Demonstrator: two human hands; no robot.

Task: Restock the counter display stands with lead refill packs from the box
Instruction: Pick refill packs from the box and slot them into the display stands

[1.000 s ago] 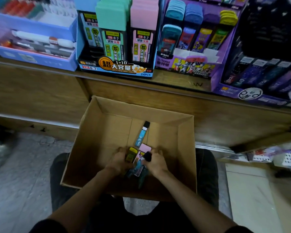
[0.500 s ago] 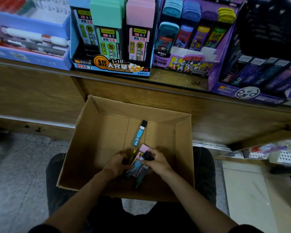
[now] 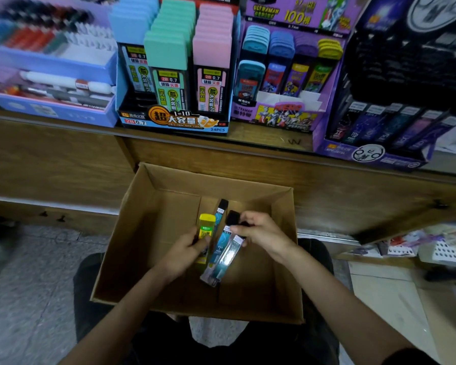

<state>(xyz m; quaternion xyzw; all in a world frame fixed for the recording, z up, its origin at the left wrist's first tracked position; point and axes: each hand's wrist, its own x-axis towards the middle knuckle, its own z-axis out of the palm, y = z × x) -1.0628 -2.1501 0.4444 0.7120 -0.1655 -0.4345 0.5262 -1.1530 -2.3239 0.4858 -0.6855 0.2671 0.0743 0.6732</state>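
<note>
Both hands inside the cardboard box point(image 3: 142, 227), below the table point(image 3: 274, 140)
I observe the left hand point(image 3: 180, 252), grip clamped round a yellow lead refill pack point(image 3: 206, 227); a slim teal pack point(image 3: 219, 214) lies on the box floor just beside it; the right hand point(image 3: 263, 234), grip pinched on black-capped packs point(image 3: 223, 259) that hang tilted; display stands point(image 3: 174, 119) sit on the table beyond

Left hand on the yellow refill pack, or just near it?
Touching. Head view: the left hand grips the yellow refill pack around its lower half; no gap shows.
</note>
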